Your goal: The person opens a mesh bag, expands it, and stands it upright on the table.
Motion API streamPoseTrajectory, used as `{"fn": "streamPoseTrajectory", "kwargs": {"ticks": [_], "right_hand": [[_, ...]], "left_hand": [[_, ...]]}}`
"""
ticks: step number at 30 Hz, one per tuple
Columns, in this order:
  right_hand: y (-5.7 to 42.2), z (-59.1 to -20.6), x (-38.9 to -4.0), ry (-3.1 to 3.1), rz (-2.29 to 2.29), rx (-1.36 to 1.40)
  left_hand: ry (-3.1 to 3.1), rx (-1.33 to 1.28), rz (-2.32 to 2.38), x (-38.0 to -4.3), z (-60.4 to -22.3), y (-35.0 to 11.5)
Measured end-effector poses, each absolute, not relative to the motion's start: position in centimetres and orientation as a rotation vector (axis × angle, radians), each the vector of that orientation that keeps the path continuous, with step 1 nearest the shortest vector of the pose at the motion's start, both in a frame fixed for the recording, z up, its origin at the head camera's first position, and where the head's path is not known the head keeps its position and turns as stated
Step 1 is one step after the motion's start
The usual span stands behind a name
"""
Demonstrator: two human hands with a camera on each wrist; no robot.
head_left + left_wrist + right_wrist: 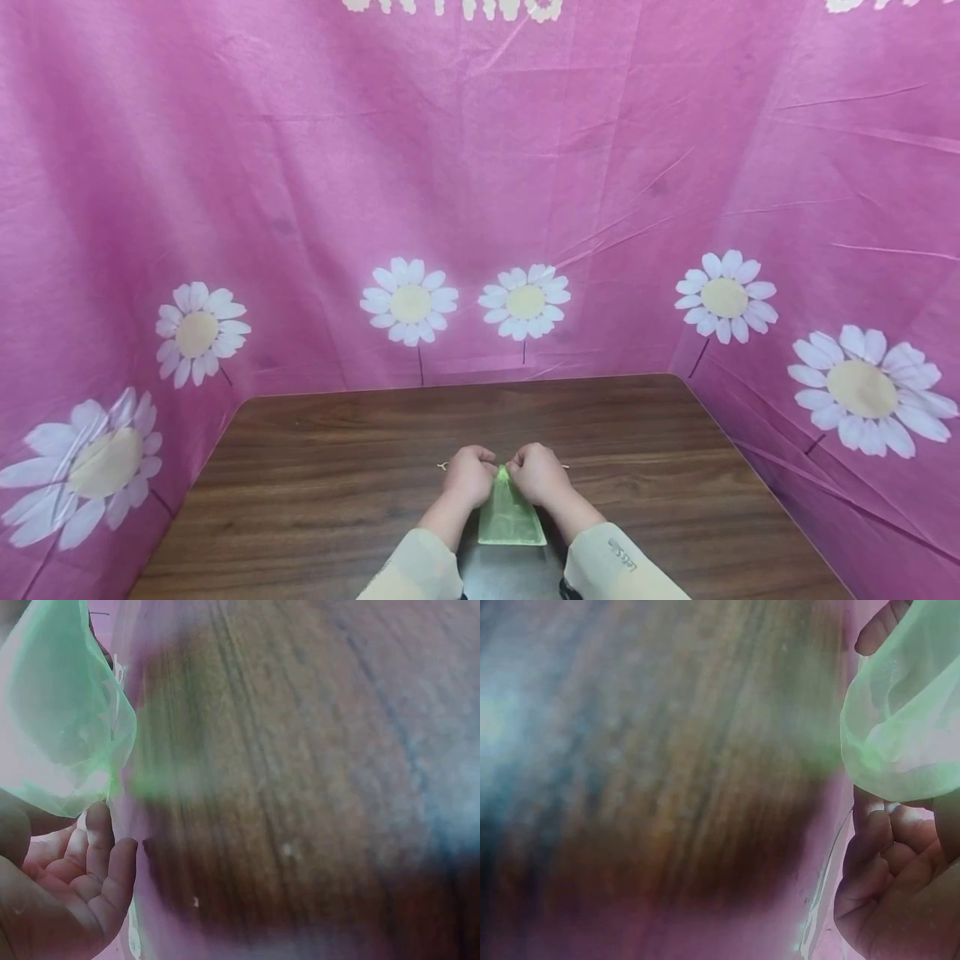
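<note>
A sheer green drawstring pouch (512,518) hangs between my hands over the table, its gathered neck at the top and its wide bottom toward me. On the left of the neck, my left hand (470,477) pinches the pale drawstring, fingers curled. My right hand (540,475) does the same on the right side. Loose drawstring ends (442,467) stick out beyond both hands. In the left wrist view the pouch (60,712) covers part of the thumb side of the left hand (67,892). The right wrist view shows the pouch (907,727) above the right hand's curled fingers (866,862).
A brown wood-grain table (337,442) lies under the hands. Pink cloth (480,183) printed with white daisies hangs behind it and along both sides. Light sleeves (423,567) cover my forearms near the front.
</note>
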State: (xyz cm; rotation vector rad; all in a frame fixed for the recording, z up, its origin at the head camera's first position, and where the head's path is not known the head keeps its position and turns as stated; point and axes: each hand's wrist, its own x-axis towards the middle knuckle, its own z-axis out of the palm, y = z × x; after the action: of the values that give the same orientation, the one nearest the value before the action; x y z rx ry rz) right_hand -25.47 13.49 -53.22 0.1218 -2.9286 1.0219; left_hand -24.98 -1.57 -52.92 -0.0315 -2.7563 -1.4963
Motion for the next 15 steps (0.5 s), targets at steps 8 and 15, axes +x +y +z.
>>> {"fn": "streamPoseTrajectory", "kwargs": {"ticks": [8,15], "right_hand": [[13.20,-53.15,-25.27,-2.917,0.986,0.162],[13.26,-53.35,-25.43,-2.912,0.988,0.157]], "left_hand": [[-2.767,-0.021,-1.483,-24.85,-53.01,-1.53],[-2.761,-0.021,-1.489,-24.87,-53.13,-1.52]]}}
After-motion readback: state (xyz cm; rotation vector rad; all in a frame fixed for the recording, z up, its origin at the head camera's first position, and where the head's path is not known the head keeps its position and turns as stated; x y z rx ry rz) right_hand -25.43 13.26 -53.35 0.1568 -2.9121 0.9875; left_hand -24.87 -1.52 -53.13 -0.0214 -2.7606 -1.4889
